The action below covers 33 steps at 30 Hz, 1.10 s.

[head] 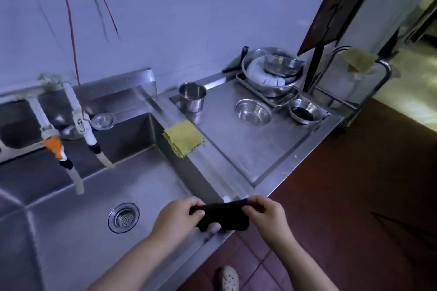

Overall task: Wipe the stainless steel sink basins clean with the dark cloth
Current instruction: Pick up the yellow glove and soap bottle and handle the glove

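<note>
Two sink basins show: at far left only a corner of a second basin (16, 125), and beside it the large basin (71, 231) with one round drain strainer (123, 218) in its floor. Over the large basin hang two taps, one with an orange fitting (54, 144) and one white tap (88, 134), each ending in a pale hose. On the ledge behind them sits one small shallow dish (103, 121).

One folded yellow cloth (184, 139) lies on the basin's right rim, its corner overhanging the basin. On the draining board (248, 156) to the right stand one steel cup (192, 97), one empty small bowl (253, 111), one small bowl with dark contents (304, 111), and one tray (283, 99) carrying a big bowl (272, 71) stacked with other vessels; how many cannot be told. Further right, another yellow cloth (357, 60) hangs on a metal rail.

At the front, two bare hands hold one dark cloth (223, 216) stretched between them above the near right corner of the sink rim, outside the basin. The left hand (177, 217) pinches the cloth's left end between thumb and fingers; the right hand (266, 214) pinches the right end the same way. The cloth hides part of the rim. One pale shoe (228, 279) shows on the red tiled floor (354, 196) below.
</note>
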{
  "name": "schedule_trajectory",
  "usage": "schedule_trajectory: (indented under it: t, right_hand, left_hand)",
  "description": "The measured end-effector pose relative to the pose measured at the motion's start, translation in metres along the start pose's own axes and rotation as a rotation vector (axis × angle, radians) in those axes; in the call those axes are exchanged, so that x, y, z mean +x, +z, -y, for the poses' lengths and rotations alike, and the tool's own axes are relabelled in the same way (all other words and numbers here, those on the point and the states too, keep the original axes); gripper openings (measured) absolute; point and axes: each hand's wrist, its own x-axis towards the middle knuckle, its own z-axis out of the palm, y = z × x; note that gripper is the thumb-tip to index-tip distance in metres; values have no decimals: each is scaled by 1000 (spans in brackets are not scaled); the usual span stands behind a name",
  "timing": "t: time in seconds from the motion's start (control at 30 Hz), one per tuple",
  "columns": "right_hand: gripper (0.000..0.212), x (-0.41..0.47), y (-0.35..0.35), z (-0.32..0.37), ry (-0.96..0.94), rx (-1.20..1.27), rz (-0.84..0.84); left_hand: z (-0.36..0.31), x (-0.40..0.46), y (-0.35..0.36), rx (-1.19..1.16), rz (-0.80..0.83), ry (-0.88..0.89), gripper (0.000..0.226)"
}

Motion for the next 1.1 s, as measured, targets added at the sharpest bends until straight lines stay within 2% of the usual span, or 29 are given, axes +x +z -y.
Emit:
schedule_trajectory:
  t: [0.13, 0.3, 0.43, 0.53, 0.7, 0.8, 0.87, 1.1]
  right_hand:
    - [24, 74, -23, -10, -13, -50, 183]
    - [15, 154, -43, -17, -16, -132, 383]
    - [22, 202, -26, -22, -45, -243, 533]
    - [23, 226, -5, -29, -90, -361, 568]
    - [13, 246, 13, -36, -107, -437, 572]
    - [23, 253, 17, -32, -140, -453, 538]
    - [25, 256, 21, -26, -188, -485, 553]
    - [21, 225, 82, 13, -530, -732, 858]
  left_hand:
    - [-20, 43, 21, -17, -33, -86, 17]
    - [-37, 85, 41, -152, -52, -200, 26]
    - [-30, 113, 62, -261, -118, -352, 24]
    - [-18, 130, 74, -250, -140, -450, 21]
    - [-5, 145, 80, -288, -222, -522, 13]
    - [1, 142, 75, -307, -318, -563, 22]
    - [3, 136, 69, -298, -325, -569, 23]
    - [21, 78, 42, -142, -416, -658, 21]
